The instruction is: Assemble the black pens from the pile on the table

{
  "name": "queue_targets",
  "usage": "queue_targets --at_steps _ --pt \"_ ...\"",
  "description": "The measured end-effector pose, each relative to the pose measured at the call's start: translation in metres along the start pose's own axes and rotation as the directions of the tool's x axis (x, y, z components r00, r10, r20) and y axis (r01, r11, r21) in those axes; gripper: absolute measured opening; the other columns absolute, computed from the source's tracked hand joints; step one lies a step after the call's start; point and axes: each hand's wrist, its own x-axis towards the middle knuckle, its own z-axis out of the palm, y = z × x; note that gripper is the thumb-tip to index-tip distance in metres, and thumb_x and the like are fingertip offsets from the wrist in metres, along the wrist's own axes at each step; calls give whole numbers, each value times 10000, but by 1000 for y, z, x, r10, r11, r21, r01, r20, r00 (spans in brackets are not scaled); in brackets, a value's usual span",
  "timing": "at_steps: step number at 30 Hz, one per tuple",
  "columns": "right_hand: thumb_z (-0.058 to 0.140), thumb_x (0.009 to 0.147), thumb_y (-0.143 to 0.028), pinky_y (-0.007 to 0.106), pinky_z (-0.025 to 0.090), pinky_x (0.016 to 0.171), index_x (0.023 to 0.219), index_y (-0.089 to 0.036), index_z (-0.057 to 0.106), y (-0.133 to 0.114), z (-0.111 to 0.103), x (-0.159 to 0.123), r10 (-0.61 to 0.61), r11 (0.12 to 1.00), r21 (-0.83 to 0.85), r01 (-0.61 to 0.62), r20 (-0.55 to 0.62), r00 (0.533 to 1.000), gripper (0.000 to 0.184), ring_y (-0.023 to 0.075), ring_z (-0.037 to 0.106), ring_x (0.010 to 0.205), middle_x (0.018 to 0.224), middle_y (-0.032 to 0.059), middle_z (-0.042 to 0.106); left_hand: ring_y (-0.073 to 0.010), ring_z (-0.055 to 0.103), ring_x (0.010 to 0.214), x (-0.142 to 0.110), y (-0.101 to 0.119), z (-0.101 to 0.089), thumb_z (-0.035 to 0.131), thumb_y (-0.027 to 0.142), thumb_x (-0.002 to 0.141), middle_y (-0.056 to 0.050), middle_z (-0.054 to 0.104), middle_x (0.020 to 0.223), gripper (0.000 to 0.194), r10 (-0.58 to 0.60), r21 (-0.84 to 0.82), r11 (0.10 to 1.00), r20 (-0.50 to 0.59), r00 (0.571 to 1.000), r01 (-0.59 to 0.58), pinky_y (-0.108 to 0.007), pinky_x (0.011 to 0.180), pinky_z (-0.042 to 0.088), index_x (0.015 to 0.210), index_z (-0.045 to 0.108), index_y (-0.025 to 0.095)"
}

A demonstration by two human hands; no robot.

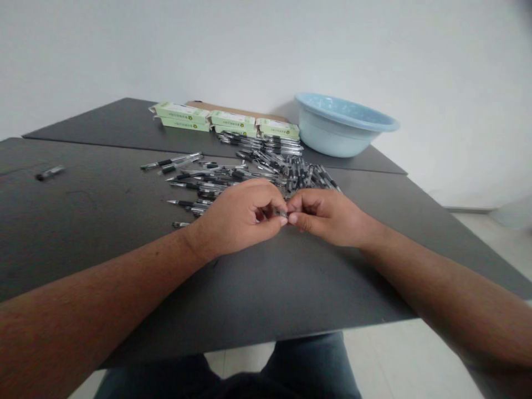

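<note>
My left hand (253, 219) and my right hand (326, 216) meet above the near middle of the table, fingertips touching. Between the left thumb and forefinger shows a short bit of a pen (281, 213), mostly hidden by the fingers. The right thumb and forefinger pinch at its right end; the exact part they grip is hidden. Just beyond the hands spreads a pile of clear pens with black grips (233, 174), some partly behind my left hand. A neater row of pens (282, 145) lies at the pile's far side.
Several light green pen boxes (183, 113) are stacked near the wall, before a brown cardboard piece (245, 109). A light blue basin (332, 130) stands at the back right. One small clear and black piece (50, 173) lies far left on the dark table (266, 299).
</note>
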Motion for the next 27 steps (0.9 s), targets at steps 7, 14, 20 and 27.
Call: queue_targets --at_steps 7,14,20,27 --pt "623 941 -367 292 430 667 1028 -230 766 8 -53 1 171 822 -520 -232 -164 972 217 175 653 713 813 8 752 -116 691 715 -3 0 3 680 205 888 4 739 853 104 -80 19 997 8 997 79 -249 687 527 973 734 178" --pt "613 885 -368 322 427 685 976 -260 772 23 -81 -2 439 621 -728 -290 17 898 213 225 687 801 914 25 785 -116 694 706 -4 -3 3 682 221 889 8 748 857 96 -92 33 995 11 996 92 -254 680 528 963 730 186" --pt "618 883 -353 323 394 658 965 -243 744 22 -73 1 512 542 -794 -276 52 857 187 232 671 796 895 46 772 -115 695 701 -4 -3 3 686 221 881 11 752 855 87 -94 38 995 14 995 93 -253 676 528 950 727 188" --pt "656 843 -356 320 375 635 983 -256 731 38 -67 4 553 538 -796 -278 83 829 187 243 687 818 928 48 785 -112 695 704 -4 -2 4 690 219 878 14 749 852 85 -107 46 993 17 994 106 -250 677 526 945 733 190"
